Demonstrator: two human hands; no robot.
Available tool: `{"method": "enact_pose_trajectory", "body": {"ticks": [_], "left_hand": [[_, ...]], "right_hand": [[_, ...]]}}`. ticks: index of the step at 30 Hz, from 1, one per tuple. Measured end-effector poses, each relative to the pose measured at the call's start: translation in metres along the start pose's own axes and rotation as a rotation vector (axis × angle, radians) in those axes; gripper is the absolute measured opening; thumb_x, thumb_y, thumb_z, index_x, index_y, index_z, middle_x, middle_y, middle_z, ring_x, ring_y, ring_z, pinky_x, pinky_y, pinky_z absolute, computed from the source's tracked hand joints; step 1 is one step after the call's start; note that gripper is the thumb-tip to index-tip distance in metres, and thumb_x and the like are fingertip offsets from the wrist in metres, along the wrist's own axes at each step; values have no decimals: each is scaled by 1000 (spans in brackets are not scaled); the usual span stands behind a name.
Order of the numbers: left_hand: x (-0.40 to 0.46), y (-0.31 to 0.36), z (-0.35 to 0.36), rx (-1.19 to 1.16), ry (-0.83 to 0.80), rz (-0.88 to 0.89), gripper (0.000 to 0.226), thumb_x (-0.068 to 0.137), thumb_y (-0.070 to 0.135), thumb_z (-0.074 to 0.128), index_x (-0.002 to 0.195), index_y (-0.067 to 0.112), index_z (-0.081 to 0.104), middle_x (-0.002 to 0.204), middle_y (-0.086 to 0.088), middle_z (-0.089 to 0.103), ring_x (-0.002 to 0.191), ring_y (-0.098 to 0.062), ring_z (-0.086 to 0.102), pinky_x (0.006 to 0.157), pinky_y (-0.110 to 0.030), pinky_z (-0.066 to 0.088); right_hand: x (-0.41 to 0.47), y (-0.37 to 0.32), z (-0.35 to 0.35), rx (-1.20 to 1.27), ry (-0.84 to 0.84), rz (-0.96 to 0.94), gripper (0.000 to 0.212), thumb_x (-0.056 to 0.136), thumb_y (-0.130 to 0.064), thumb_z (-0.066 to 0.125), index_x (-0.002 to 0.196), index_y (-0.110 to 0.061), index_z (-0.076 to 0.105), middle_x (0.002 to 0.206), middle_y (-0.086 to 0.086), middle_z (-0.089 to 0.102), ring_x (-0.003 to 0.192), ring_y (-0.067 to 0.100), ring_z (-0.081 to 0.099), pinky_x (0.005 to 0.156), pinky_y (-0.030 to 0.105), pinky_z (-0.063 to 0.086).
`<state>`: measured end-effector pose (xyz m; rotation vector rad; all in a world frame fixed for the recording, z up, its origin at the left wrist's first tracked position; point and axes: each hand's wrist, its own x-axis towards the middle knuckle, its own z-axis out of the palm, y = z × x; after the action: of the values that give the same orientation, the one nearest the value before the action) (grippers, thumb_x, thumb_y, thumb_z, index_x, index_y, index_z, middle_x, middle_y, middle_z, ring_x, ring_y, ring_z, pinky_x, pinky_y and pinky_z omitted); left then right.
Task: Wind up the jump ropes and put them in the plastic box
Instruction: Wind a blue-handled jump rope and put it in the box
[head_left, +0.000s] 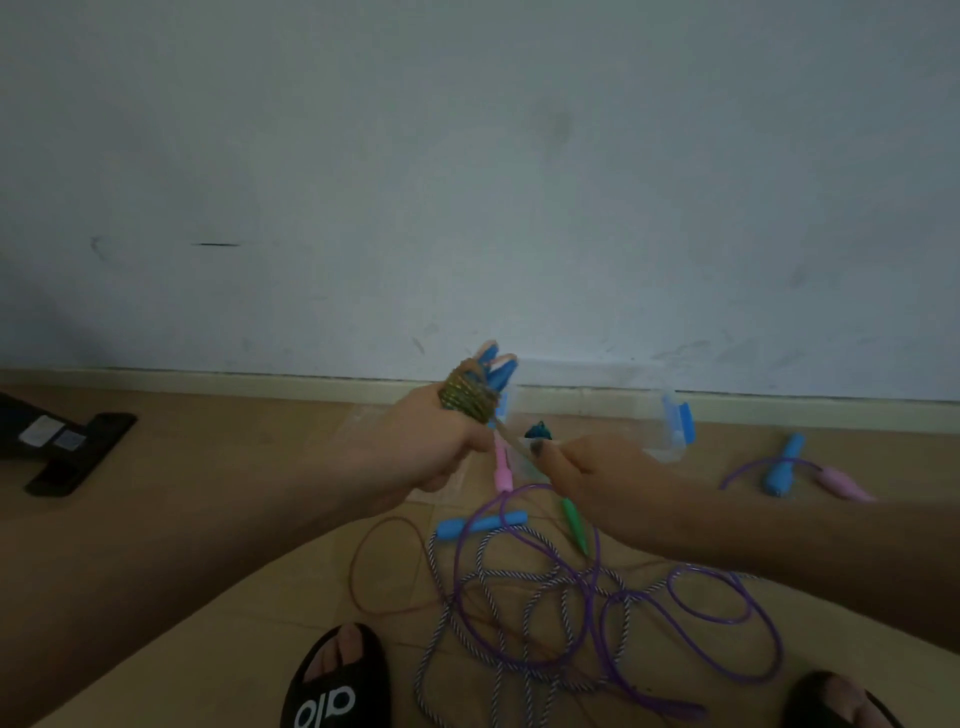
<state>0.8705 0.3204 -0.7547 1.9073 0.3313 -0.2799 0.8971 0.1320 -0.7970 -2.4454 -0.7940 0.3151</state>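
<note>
Left hand (415, 452) grips wound rope bundle (467, 397); right hand (587, 467) fingers pinch its tail. Slack risks coils slipping off handles (496, 366).

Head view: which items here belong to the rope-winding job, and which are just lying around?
Job:
- gold-green rope wound on blue handles, gripped by left hand
- right hand pinching its loose end
- clear plastic box
- tangled purple and striped ropes

Lying about:
- black flat object
- black slippers

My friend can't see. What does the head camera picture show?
A left hand grips a wound gold rope bundle with blue handles while the right hand pulls its loose end. Tangled jump ropes lie on the floor below.
</note>
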Motion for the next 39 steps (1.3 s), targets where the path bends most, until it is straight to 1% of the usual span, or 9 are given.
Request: {"method": "enact_pose_trajectory", "body": {"ticks": [8,13,20,22,25,27,31,34,39], "left_hand": [[-7,-8,6,589,-53,-32,27,81,9,69,66,21,51,62,1,52,50,-12,46,47,-22,40],[-25,14,12,983,-93,354,36,87,14,60,64,31,39,62,10,43,50,-3,41,52,-2,36],[-33,23,11,872,-158,480,25,83,16,66,86,34,50,67,17,49,61,12,51,60,1,34],[-32,25,11,763,-155,454,28,80,13,70,76,33,50,65,14,52,59,17,50,59,0,36],[-28,24,12,501,-122,316,29,78,6,73,70,25,54,53,9,51,43,1,50,41,-9,34],[-23,21,12,229,-122,169,23,80,-2,69,72,14,54,47,-1,43,38,-14,39,41,-21,30],[-12,14,5,-48,-94,-16,35,84,-6,59,68,17,39,50,-1,29,41,-12,22,43,-20,16],[-8,8,2,-32,-58,-49,33,84,-4,60,69,18,40,48,2,32,42,-11,23,44,-23,16],[-12,-2,12,59,12,-94,28,79,-3,65,64,13,47,49,-1,40,44,-14,30,44,-23,23]], "right_hand": [[2,-48,-39,-215,64,-301,48,100,-42,39,57,-20,39,49,-1,40,47,11,39,52,33,36],[23,-51,-51,-222,92,-295,53,99,-45,43,55,-15,44,47,-1,41,45,11,37,49,28,29],[38,-27,-47,143,-14,-84,55,101,-42,44,53,-17,36,41,-6,35,40,7,34,46,18,30],[35,-21,-44,281,-64,28,49,101,-29,47,54,-17,43,38,-10,42,39,2,42,45,8,35],[31,-16,-38,403,-81,134,36,95,-2,50,68,-26,49,58,-12,48,48,1,47,44,7,34],[25,-18,-33,479,-34,155,35,101,-14,43,67,-25,48,58,-6,44,44,4,38,40,14,32],[15,-23,-30,668,-12,213,50,103,-41,35,63,-13,43,47,-2,31,38,11,24,39,17,22],[7,-27,-34,558,-31,211,49,102,-42,39,62,-15,47,47,-4,36,36,10,28,38,18,25],[-3,-44,-45,-58,-33,-83,35,100,-26,39,74,-16,60,60,-7,51,58,6,49,52,16,35]]}}
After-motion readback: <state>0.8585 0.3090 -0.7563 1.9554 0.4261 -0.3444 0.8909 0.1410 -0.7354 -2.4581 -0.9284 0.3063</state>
